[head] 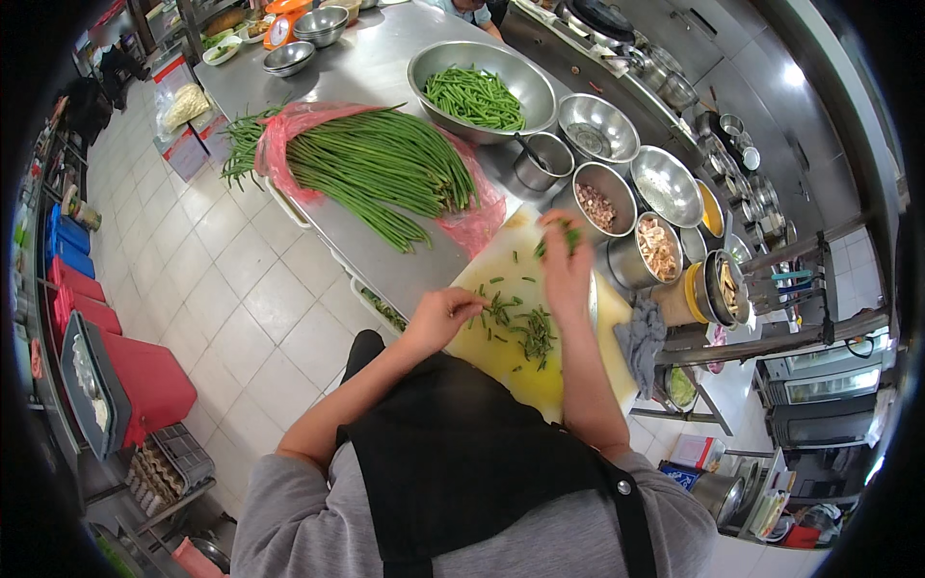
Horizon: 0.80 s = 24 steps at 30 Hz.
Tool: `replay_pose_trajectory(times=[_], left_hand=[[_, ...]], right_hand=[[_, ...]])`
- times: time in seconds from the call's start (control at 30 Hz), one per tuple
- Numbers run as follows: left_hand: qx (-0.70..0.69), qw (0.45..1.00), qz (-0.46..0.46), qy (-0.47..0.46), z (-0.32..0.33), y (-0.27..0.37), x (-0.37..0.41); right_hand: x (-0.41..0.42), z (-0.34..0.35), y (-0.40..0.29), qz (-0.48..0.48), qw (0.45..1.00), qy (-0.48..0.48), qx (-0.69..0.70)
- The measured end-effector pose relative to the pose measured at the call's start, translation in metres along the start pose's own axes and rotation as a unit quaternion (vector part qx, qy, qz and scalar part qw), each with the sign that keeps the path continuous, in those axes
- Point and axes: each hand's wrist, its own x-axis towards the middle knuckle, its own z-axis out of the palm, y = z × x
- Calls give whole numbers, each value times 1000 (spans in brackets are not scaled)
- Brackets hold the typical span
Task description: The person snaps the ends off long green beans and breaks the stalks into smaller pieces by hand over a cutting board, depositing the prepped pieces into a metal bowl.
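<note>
My right hand [567,264] is curled round a small bunch of cut green bean pieces [572,237], held over the far part of a yellowed white cutting board [527,386]. Short dark bean ends [536,334] lie scattered on the board. At their left edge my left hand [449,314] has its fingertips pinched together; whether anything is between them I cannot tell. Left of the board, a large bundle of long green beans [376,162] lies in a torn pink plastic bag [480,217]. A wide steel bowl [433,108] behind it holds cut bean lengths [473,97].
Steel pots with chopped meat [596,206] and pale sliced food [656,249] stand right of the board, near metal bowls [666,186]. A grey cloth [642,347] hangs by the board's right edge. An orange kitchen scale [282,29] stands far back. Another person [470,9] is across the table.
</note>
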Motion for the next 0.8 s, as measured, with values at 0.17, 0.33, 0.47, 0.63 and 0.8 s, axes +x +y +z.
replay_pose_trajectory(times=[0.17,0.33,0.47,0.63,0.8], left_hand=[[134,988,58,-49,16,-18,-6],[135,985,44,-96,11,-7,-9],[144,980,46,-132,7,-11,-11],[105,994,-18,-33,-6,-30,-17],[11,990,-132,51,-16,-33,-13]], right_hand=[[61,8,-84,-444,879,172,37],[177,34,-85,-467,843,144,-222],[216,78,-1,-401,789,51,-463],[130,117,74,-157,877,-272,-364],[49,122,172,-101,848,-286,-434]])
